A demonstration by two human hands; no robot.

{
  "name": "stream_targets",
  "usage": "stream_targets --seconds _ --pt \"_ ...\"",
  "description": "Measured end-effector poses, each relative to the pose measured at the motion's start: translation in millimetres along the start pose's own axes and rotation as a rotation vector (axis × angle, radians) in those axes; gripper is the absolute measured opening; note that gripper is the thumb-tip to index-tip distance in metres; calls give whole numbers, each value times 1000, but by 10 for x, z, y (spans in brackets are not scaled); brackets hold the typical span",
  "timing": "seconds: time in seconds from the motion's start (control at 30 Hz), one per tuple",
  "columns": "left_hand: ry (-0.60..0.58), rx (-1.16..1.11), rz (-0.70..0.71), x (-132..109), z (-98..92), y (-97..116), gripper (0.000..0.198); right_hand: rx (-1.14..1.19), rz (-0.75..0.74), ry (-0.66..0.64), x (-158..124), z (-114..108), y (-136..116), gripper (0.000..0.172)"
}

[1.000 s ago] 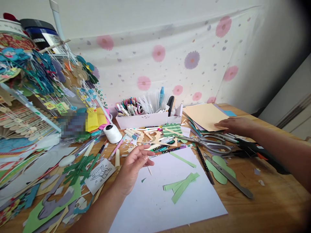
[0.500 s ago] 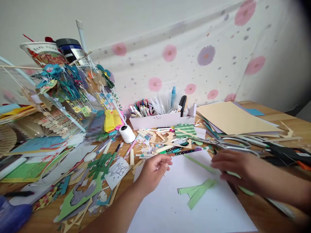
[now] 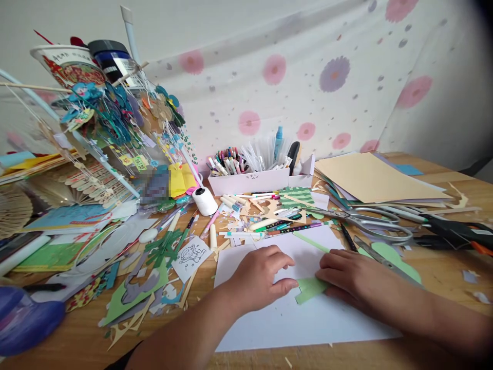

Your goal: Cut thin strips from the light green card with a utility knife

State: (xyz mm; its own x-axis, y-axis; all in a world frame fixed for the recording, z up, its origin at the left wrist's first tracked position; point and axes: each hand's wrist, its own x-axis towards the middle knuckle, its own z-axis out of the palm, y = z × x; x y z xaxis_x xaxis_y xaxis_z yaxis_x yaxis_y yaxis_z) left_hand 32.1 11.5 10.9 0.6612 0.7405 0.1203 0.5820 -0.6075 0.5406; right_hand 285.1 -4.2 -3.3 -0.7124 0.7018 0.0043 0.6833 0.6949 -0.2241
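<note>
Several pale green paper strips (image 3: pixel 310 291) lie fanned on a large white sheet (image 3: pixel 285 325). My right hand (image 3: pixel 348 275) has its fingers and thumb closed around their right end, hiding that part. From the left, my left hand (image 3: pixel 264 280) reaches in with thumb and fingers apart. Its thumb tip is right by the strips' left end; whether it touches them I cannot tell. Another thin green strip (image 3: pixel 311 241) lies flat above, running toward my right hand's fingers. A grey metal blade-like tool (image 3: pixel 385 261) rests on green cut-out paper (image 3: pixel 400 264) beyond my right wrist.
Large scissors (image 3: pixel 370 222) and a black-handled tool (image 3: pixel 458 234) lie to the right. Behind are pens, paper scraps and a white pen box (image 3: pixel 250 183). Stacked card (image 3: pixel 381 177) stands at back right. Scraps, a drawing card (image 3: pixel 191 258) and a purple object (image 3: pixel 29 321) fill the left.
My right hand has come left and down onto the green strips. My left hand has moved right and down toward them, its fingers opening. The view has shifted slightly.
</note>
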Motion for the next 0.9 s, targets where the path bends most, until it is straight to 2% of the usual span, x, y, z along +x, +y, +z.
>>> stream_targets --seconds 0.13,0.2,0.33,0.43,0.57,0.9 --pt "-67 97 -67 8 43 83 53 -77 7 100 71 134 -44 19" --pt "-95 158 -68 13 85 97 57 -83 13 134 114 153 -79 19" --pt "-136 285 -55 32 137 73 31 32 45 139 155 78 -67 19" --pt "-140 318 -46 48 133 55 16 9 155 185 135 45 90 25" --pt "-138 314 -46 58 117 38 11 -111 299 222 97 91 302 23" --pt "-88 258 -25 66 110 -40 11 -105 214 151 66 49 241 30"
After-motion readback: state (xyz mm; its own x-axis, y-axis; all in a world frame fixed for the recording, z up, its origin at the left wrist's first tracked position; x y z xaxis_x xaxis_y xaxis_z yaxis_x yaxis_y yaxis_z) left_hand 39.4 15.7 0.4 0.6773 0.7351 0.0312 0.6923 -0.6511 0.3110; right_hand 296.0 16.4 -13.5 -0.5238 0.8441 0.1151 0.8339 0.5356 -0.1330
